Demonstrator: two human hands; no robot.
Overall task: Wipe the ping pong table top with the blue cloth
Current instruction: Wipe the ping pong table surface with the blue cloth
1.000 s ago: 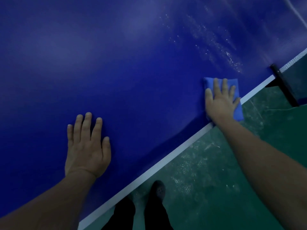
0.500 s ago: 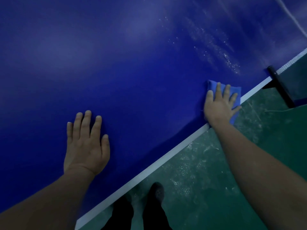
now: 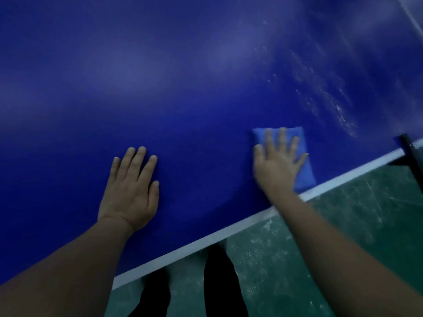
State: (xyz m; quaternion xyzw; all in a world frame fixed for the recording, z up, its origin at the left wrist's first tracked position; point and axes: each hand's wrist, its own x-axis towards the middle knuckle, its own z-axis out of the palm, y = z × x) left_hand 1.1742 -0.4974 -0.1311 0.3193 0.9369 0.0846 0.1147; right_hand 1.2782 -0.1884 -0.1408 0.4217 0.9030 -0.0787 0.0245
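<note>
The dark blue ping pong table top (image 3: 183, 88) fills most of the head view, with a white edge line (image 3: 229, 234) running diagonally. A folded light blue cloth (image 3: 302, 161) lies flat near that edge. My right hand (image 3: 278, 163) presses on the cloth with straight, spread fingers and looks slightly blurred. Left of it, my left hand (image 3: 131, 191) rests flat on the bare table top, fingers straight. Whitish streaks and specks (image 3: 332, 104) mark the surface beyond the cloth, at the upper right.
A black net post (image 3: 412, 156) clamps the table edge at the far right. Below the edge is a scuffed green floor (image 3: 343, 236). My dark trouser legs (image 3: 219, 282) stand close to the table side.
My right hand has slid the cloth leftward along the table edge, away from the net post. The view has shifted, and my left hand has stayed flat on the table.
</note>
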